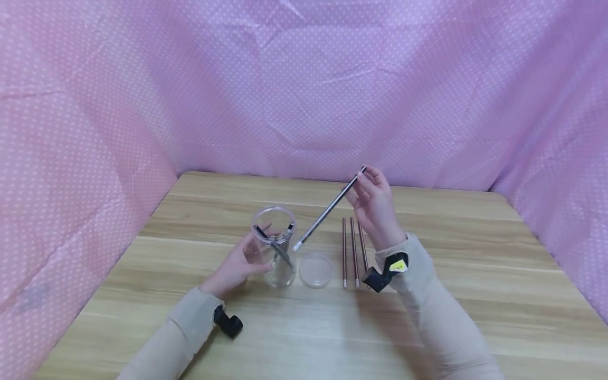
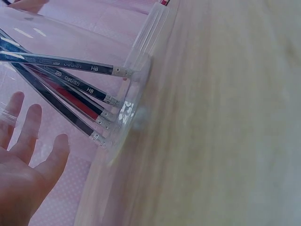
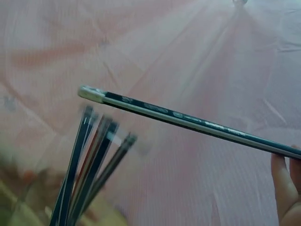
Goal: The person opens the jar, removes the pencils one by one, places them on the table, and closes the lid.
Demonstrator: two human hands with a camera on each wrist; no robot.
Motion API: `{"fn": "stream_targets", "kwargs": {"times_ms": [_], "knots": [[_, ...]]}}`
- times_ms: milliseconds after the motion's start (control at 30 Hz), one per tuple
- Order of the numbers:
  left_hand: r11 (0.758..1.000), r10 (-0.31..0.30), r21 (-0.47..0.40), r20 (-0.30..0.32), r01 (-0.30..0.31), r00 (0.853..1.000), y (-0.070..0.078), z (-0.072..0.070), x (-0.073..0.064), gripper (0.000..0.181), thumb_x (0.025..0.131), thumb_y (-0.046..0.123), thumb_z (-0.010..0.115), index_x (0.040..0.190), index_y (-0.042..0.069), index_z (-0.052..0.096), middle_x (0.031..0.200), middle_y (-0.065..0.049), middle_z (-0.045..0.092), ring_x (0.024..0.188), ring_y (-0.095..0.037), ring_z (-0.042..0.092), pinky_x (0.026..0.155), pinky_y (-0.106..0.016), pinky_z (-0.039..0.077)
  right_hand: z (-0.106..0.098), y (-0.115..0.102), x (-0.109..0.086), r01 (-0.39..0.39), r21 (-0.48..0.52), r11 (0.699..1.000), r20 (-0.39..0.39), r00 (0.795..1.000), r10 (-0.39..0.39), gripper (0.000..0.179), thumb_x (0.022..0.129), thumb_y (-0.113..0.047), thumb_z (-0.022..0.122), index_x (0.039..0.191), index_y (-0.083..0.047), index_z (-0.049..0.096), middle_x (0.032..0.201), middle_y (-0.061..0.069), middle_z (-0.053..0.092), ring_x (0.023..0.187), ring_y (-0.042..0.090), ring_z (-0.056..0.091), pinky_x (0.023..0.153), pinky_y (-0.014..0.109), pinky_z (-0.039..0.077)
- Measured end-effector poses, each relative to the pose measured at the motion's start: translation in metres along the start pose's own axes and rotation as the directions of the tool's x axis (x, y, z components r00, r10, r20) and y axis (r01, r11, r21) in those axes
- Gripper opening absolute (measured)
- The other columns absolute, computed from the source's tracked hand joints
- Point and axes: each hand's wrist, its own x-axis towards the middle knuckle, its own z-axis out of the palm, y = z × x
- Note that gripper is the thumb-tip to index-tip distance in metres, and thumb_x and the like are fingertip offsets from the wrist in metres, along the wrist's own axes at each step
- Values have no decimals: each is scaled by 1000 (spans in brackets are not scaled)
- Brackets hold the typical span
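A clear plastic jar [image 1: 280,277] stands upright with several dark pencils and a red one inside. In the left wrist view, the eraser ends of these pencils [image 2: 77,63] are down at the jar's base. My left hand [image 1: 237,266] holds the jar at its left side, thumb in front and fingers behind. Raised at the right, my right hand [image 1: 375,208] pinches one dark pencil [image 1: 328,211] near its upper end. That pencil slants down to the left, its white eraser end just right of the jar, below rim height.
A round clear lid [image 1: 316,271] lies flat just right of the jar. Farther right, three reddish-brown pencils [image 1: 354,256] lie side by side on the wooden table [image 1: 475,295], partly under the right wrist. Pink dotted cloth [image 1: 304,95] hangs around the table's back and sides.
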Motion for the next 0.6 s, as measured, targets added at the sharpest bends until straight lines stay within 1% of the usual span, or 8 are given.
{"fn": "stream_targets", "kwargs": {"times_ms": [100, 200, 300, 433, 500, 600], "knots": [[1000, 16, 20, 4, -16, 1000, -1, -1, 2, 91, 76, -11, 66, 151, 11, 18, 151, -19, 32, 139, -34, 28, 115, -53, 19, -15, 2, 2, -53, -98, 994, 31, 998, 56, 20, 96, 3, 42, 94, -14, 52, 89, -3, 51, 77, 9, 60, 71, 24, 59], [999, 31, 32, 3, -31, 1000, -2, -2, 4, 91, 76, -11, 66, 151, 11, 19, 151, -15, 34, 139, -30, 31, 115, -51, 21, -31, 5, 4, -84, -190, 978, 70, 993, 99, 24, 96, 4, 42, 93, -16, 55, 88, -4, 53, 78, 9, 61, 71, 24, 59], [1000, 29, 4, 12, -30, 999, -2, -3, 5, 92, 75, -11, 65, 151, 8, 17, 150, -15, 35, 137, -22, 34, 116, -45, 21, -47, 8, 5, -115, -264, 958, 102, 984, 146, 27, 96, 5, 42, 93, -18, 57, 85, -5, 55, 79, 9, 61, 71, 24, 58], [999, 24, -27, 23, -24, 999, -2, -4, 4, 94, 74, -12, 65, 151, 5, 13, 151, -17, 33, 134, -10, 37, 116, -36, 22, -65, 9, 7, -135, -361, 923, 105, 977, 184, 25, 96, 3, 44, 97, -18, 55, 84, -5, 57, 81, 8, 61, 74, 24, 57], [999, 29, -23, 22, -28, 999, -2, -4, 4, 94, 74, -13, 65, 151, 6, 13, 151, -18, 33, 132, -6, 38, 115, -36, 23, -72, 9, 9, -138, -392, 910, 103, 976, 193, 24, 95, 3, 44, 99, -18, 55, 86, -5, 56, 82, 8, 61, 75, 25, 57], [999, 40, -16, 18, -39, 999, -3, -5, 5, 93, 75, -13, 65, 151, 9, 15, 151, -18, 32, 132, -5, 39, 116, -42, 22, -83, 6, 13, -149, -426, 892, 105, 972, 213, 24, 95, 3, 44, 100, -18, 55, 88, -4, 56, 83, 9, 62, 76, 25, 58]]}}
